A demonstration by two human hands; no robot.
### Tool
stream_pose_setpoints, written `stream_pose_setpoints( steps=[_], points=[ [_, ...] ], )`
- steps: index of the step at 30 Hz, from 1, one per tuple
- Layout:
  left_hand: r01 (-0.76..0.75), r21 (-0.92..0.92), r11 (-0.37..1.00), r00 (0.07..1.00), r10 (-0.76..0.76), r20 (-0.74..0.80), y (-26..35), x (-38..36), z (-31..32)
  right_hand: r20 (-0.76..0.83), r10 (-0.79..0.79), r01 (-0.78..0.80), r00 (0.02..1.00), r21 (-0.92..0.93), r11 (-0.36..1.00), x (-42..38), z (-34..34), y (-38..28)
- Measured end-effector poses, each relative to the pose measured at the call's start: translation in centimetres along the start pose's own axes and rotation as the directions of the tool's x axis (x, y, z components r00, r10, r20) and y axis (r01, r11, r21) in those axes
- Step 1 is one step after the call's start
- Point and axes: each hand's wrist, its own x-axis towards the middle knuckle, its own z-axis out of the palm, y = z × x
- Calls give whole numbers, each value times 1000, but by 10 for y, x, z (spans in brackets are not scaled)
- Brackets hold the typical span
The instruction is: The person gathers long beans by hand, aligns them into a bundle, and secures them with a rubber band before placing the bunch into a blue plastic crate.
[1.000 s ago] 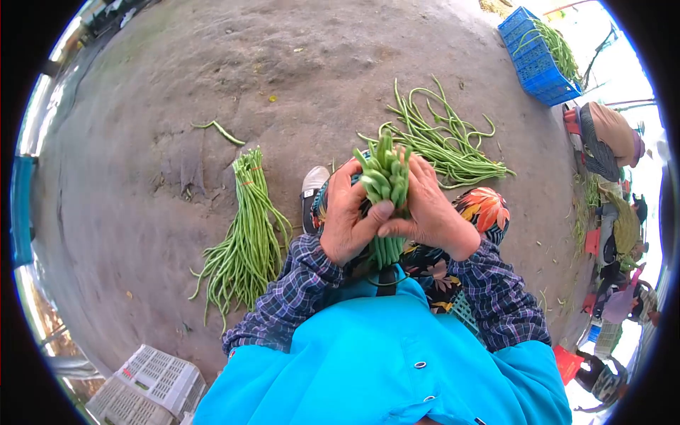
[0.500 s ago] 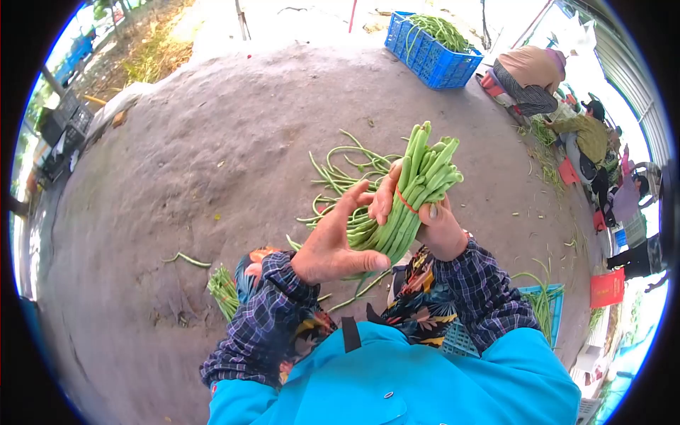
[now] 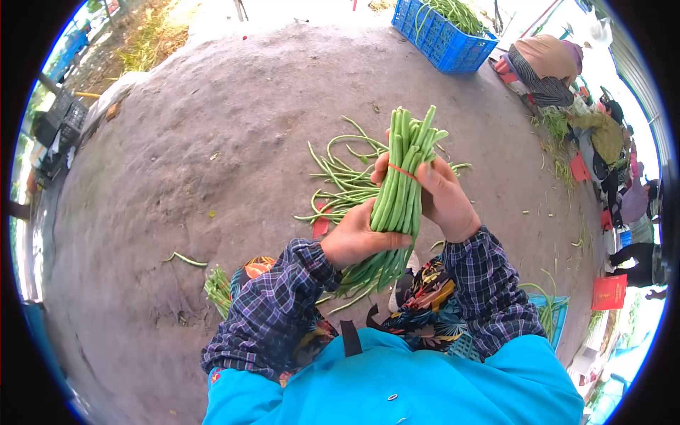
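A bundle of long green beans (image 3: 398, 195) stands nearly upright between my hands, with a red band (image 3: 403, 171) around its upper part. My left hand (image 3: 361, 237) wraps the lower part, its thumb across the front. Near the band, my right hand (image 3: 448, 195) grips the upper part, with its thumb in front and fingertips showing on the far side. Loose long beans (image 3: 347, 177) lie on the ground behind the bundle. A red piece (image 3: 321, 222) lies beside them.
A blue crate (image 3: 446, 42) of beans stands at the back. Several co-workers, one bent over (image 3: 545, 64), are at the right. Another bean bundle (image 3: 218, 290) lies left of my legs. A teal crate (image 3: 558, 319) and a red box (image 3: 609, 292) are at the right.
My left hand has closed around the lower part of the bundle, where before its fingers were spread beside it. The bundle now stands more upright.
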Motion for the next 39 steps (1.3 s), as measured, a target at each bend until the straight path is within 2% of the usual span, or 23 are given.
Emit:
stream_pose_setpoints(
  steps=[2, 6, 8, 9, 10, 11, 12, 13, 14, 15, 18, 20, 26, 28, 30, 31, 32, 33, 34, 35, 36, 38, 39],
  points=[
    [47, -124, 991, 997, -39, 66, -1, 6, -1, -24, 9, -7, 1000, 77, 997, 3, -8, 1],
    [87, -96, 992, 991, -76, 111, -10, 14, -4, 9, 14, -15, 1000, 147, 989, 1, -15, 3],
    [80, -110, 991, 993, -70, 91, -13, 19, -1, -20, -14, 17, 1000, 126, 992, 1, -14, 5],
    [32, -65, 997, 999, -32, 10, -13, 20, 0, 82, -114, 96, 990, 201, 975, 6, -18, 8],
    [-12, -17, 1000, 998, 11, -70, -13, 21, 2, 82, -116, 98, 990, 202, 974, 5, -20, 10],
    [-46, 132, 990, 981, 70, -183, -11, 24, 3, 6, -87, 86, 996, 43, 995, 5, -20, 11],
    [-44, 132, 990, 980, 68, -186, -12, 27, 3, -74, -67, 59, 995, -113, 992, 5, -18, 10],
    [43, 404, 914, 937, 103, -333, -14, 30, 3, -139, -31, -4, 990, -244, 970, 6, -12, 7],
    [170, 624, 762, 874, 177, -453, -16, 32, 4, -138, -27, -7, 990, -241, 971, 6, -10, 11],
    [168, 708, 686, 842, 273, -465, -15, 33, 6, -187, -72, 29, 980, -221, 975, 7, -11, 19],
    [179, 801, 571, 851, 319, -417, -9, 33, 17, -288, -151, 106, 945, -165, 980, 10, -15, 21],
    [116, 804, 584, 838, 376, -395, -16, 33, 20, -410, -119, 135, 904, 11, 991, 10, -8, 11],
    [111, 775, 623, 842, 355, -406, -14, 31, 27, -413, -98, 164, 906, 128, 978, 10, -11, 4],
    [104, 750, 653, 880, 291, -376, -11, 26, 21, -359, -39, 139, 932, 256, 957, 9, -10, -1],
    [-1, 957, 289, 786, 593, -178, -12, 23, 11, -353, -14, 138, 936, 329, 934, 10, -16, 7],
    [-99, 851, 516, 821, 525, -223, -10, 23, 3, -316, -26, 136, 948, 331, 934, 9, -16, 9],
    [-96, 850, 518, 822, 523, -226, -9, 28, 2, -279, -37, 133, 960, 336, 932, 8, -16, 11],
    [-226, 549, 805, 900, 389, -199, -4, 32, 4, -224, -102, 151, 969, 214, 965, 8, -13, 15],
    [-262, 144, 954, 954, 278, -110, -1, 33, 5, -218, -95, 144, 971, 218, 965, 9, -11, 16],
    [-118, 136, 984, 989, 129, -72, -1, 34, 4, -208, -102, 139, 973, 170, 975, 10, -9, 15],
    [-119, 137, 983, 989, 130, -73, -3, 34, 4, -199, -114, 140, 973, 119, 983, 10, -8, 13],
    [78, -37, 996, 996, -77, 43, -10, 32, 5, -211, -82, 110, 974, 126, 986, 8, -8, 11],
    [-6, 5, 1000, 1000, 6, -11, -5, 30, 11, -185, -79, 107, 979, 145, 984, 8, -9, 11]
  ],
)
